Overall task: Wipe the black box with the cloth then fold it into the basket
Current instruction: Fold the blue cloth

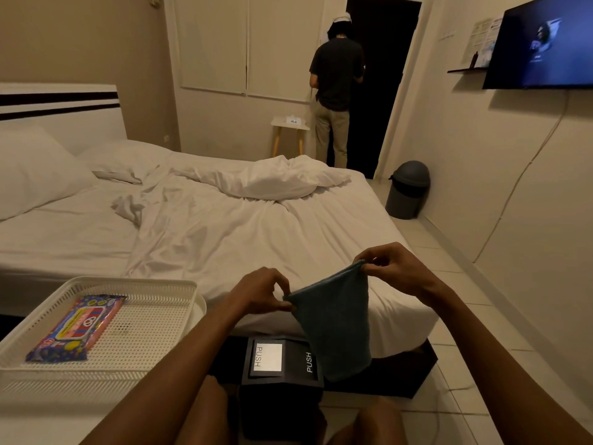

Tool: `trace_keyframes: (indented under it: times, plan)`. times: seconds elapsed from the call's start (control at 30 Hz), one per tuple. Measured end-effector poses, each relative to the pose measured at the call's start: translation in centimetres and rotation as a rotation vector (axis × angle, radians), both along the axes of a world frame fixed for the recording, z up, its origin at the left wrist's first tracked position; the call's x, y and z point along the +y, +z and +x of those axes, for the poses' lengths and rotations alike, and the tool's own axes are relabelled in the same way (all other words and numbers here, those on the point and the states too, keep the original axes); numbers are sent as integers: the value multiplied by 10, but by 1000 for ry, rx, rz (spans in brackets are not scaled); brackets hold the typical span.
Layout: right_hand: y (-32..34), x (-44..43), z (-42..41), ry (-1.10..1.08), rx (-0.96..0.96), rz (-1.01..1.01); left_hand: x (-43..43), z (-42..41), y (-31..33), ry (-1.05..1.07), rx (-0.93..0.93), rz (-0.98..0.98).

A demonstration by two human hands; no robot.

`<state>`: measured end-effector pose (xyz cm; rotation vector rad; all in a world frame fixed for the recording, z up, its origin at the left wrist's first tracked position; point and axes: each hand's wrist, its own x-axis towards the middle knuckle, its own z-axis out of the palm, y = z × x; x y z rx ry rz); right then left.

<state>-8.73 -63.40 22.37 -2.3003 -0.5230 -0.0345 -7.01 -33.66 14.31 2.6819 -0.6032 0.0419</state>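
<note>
A dark teal cloth [337, 326] hangs folded in the air, held by its two upper corners. My left hand [261, 292] pinches the lower left corner and my right hand [393, 268] pinches the higher right corner. Below the cloth, between my knees, stands the black box [282, 390] with a "PUSH" flap lid; the cloth's hanging end covers part of its right side. The white perforated basket [167, 293] sits to the left, level with my left forearm.
A colourful pack of wipes [77, 326] lies in the basket. A white unmade bed [224, 226] fills the middle. A person [337, 91] stands at the far doorway beside a small stool [290, 126]. A grey bin [407, 191] stands by the right wall.
</note>
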Motion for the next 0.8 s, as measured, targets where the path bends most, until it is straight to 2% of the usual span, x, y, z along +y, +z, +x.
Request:
trace_keyframes:
  times: [0.1,0.23,0.43,0.8]
  plan:
    - [-6,-11,0,-72,-24,-43,17,5,29,-10,-36,-128]
    - [-19,0,3,-139,-88,16,38,8,67,-51,-60,-326]
    - [-18,50,17,-151,-192,119,83,11,89,19,-64,-329]
    - [-18,157,45,-124,-139,242,177,4,101,202,-72,-521]
